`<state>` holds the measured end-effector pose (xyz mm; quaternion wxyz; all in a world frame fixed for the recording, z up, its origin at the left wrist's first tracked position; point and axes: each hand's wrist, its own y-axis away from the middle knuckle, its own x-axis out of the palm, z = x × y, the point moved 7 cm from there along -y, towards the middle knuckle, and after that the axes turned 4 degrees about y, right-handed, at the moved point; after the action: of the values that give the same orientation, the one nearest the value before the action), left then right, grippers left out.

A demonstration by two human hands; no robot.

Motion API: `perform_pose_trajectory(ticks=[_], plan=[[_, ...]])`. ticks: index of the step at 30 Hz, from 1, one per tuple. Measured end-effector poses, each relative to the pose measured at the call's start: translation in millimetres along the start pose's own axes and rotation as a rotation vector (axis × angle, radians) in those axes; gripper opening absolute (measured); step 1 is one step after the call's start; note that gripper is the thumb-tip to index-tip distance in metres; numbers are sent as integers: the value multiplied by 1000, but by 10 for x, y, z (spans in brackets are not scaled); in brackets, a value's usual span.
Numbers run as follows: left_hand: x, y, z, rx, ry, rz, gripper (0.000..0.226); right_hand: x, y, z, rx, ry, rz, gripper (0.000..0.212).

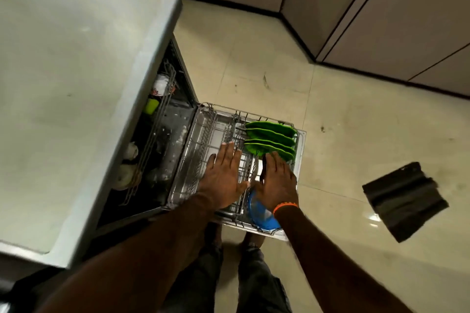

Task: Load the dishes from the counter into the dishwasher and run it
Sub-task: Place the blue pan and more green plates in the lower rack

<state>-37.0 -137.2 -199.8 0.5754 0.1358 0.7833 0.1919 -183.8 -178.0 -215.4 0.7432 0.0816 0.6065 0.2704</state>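
Lower rack (203, 119) pulled out over the open door, centre frame. Green plates (270, 138) stand on edge in its far right corner so water reaches both faces; blue plate (262, 213) sits at the near edge. Your left hand (223, 175) is spread flat above the rack, holding nothing. Your right hand (276, 183) has straight fingers beside a dark utensil (264, 168); can't tell if the grip pinches it. Cups (152, 105) sit in the upper rack under the worktop (63, 84), left of frame

Kitchen corner seen from above

Glossy cream floor tiles (254, 63) meet pale cabinet doors (381, 7) with a dark plinth; a dark mat (404, 201) lies on the right.
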Motion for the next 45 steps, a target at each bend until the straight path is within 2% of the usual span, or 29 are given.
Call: perform_pose_trajectory(ticks=[7, 15, 21, 29, 39, 45], plan=[[-467, 529, -17, 52, 41, 1, 95, -551, 525, 314, -20, 82, -17, 94], [-679, 834, 210, 119, 22, -38, 99, -709, 786, 598, -76, 161, -52, 90], [-802, 981, 352, 87, 41, -108, 101, -814, 779, 724, -193, 261, -35, 95], [-829, 1324, 371, -122, 31, -219, 105, -1066, 647, 945, -409, 266, -45, 96], [-656, 2126, 314, -424, 102, -381, 106, -944, 887, 1416, -816, 423, -57, 109], [-394, 2992, 317, -655, 138, -625, 105, -688, 1267, 1774, -1046, 526, -23, 113]])
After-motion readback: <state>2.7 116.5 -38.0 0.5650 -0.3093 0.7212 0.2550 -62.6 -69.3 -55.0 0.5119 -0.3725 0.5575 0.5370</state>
